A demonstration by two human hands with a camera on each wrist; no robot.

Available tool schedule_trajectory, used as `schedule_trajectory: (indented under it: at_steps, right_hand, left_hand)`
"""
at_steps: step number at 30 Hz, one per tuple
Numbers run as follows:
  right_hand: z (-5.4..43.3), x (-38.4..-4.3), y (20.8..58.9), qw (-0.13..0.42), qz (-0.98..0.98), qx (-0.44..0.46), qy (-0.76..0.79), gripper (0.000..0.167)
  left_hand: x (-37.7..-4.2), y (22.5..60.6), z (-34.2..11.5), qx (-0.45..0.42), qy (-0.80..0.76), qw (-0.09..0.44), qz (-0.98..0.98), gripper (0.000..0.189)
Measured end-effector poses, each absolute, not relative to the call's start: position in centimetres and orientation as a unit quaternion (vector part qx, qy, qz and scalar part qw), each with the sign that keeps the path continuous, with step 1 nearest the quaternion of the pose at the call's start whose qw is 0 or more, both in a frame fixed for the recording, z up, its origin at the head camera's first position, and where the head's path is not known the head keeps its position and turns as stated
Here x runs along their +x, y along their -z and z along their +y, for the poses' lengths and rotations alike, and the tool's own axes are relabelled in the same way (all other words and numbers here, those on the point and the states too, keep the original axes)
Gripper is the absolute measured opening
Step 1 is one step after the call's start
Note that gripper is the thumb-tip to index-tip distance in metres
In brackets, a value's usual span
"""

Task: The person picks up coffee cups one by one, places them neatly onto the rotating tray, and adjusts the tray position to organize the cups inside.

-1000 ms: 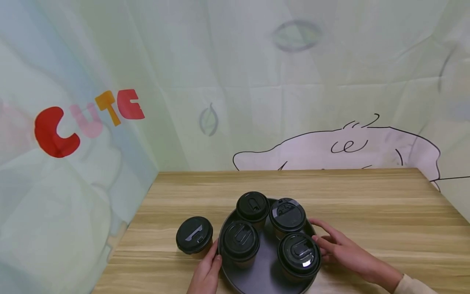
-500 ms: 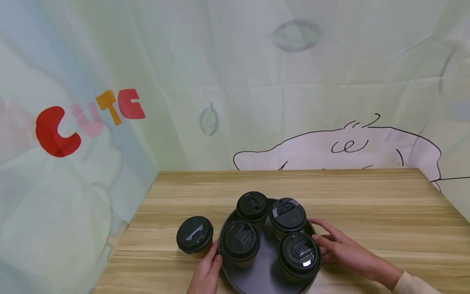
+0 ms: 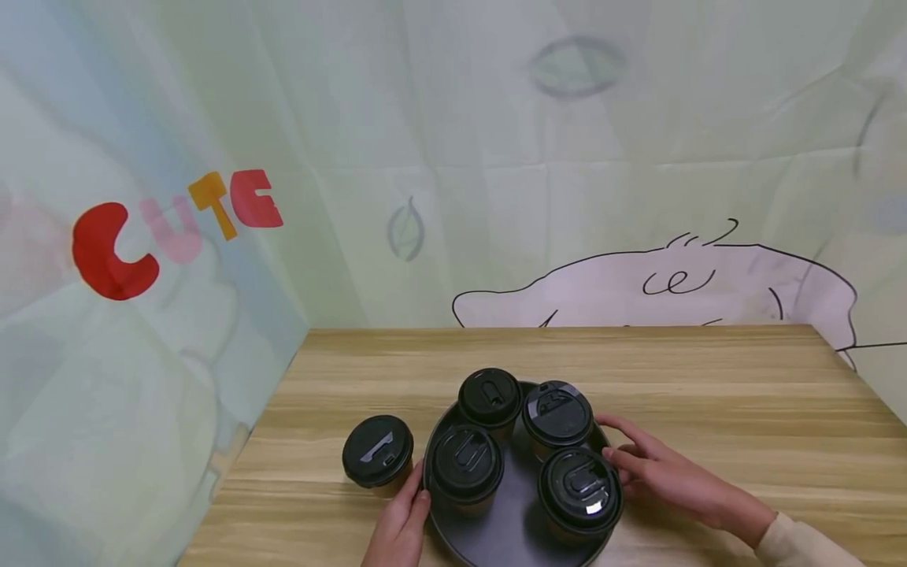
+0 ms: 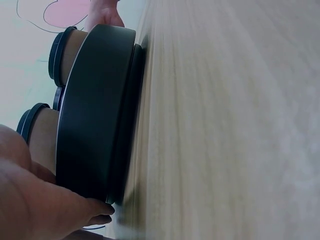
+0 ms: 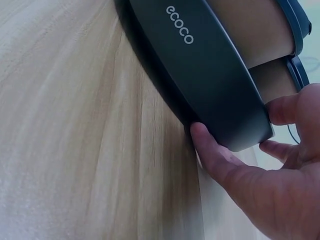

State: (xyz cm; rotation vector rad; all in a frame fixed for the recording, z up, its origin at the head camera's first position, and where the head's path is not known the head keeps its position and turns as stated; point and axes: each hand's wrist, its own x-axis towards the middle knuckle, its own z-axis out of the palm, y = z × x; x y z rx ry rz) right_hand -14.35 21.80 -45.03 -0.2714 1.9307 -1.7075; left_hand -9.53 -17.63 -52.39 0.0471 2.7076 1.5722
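Note:
A round black tray (image 3: 513, 524) with a raised wall lies on the wooden table, bearing several brown paper cups with black lids, among them a front-left cup (image 3: 466, 463) and a front-right cup (image 3: 579, 490). My left hand (image 3: 398, 524) grips the tray's left side, its fingertips at the lower edge of the wall in the left wrist view. Opposite, my right hand (image 3: 669, 476) holds the right side, with digits at the rim and at the bottom edge in the right wrist view. The tray wall (image 5: 200, 65) there carries the lettering "ecoco".
One more lidded cup (image 3: 378, 451) stands on the table just left of the tray, close to my left hand. The wooden table (image 3: 744, 394) extends to a printed cloth backdrop (image 3: 482, 197) behind and on the left.

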Motion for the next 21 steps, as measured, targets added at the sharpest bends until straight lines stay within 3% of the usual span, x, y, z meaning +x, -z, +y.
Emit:
schedule_trajectory:
  at_steps: [5,15,21]
  right_hand:
    - [21.7,-14.7,45.0,0.273,0.723,-0.095,0.628,0.067]
    - [21.6,-15.7,45.0,0.263,0.743,-0.095,0.608,0.066]
    - [21.6,-16.1,44.9,0.275,0.728,-0.109,0.618,0.066]
  left_hand:
    - [-9.6,52.9,-17.9,0.042,-0.493,-0.015,0.869,0.052]
    - [-10.1,54.0,-18.1,-0.003,-0.534,0.029,0.845,0.053]
    - [-9.8,53.4,-17.8,0.016,-0.507,-0.004,0.862,0.051]
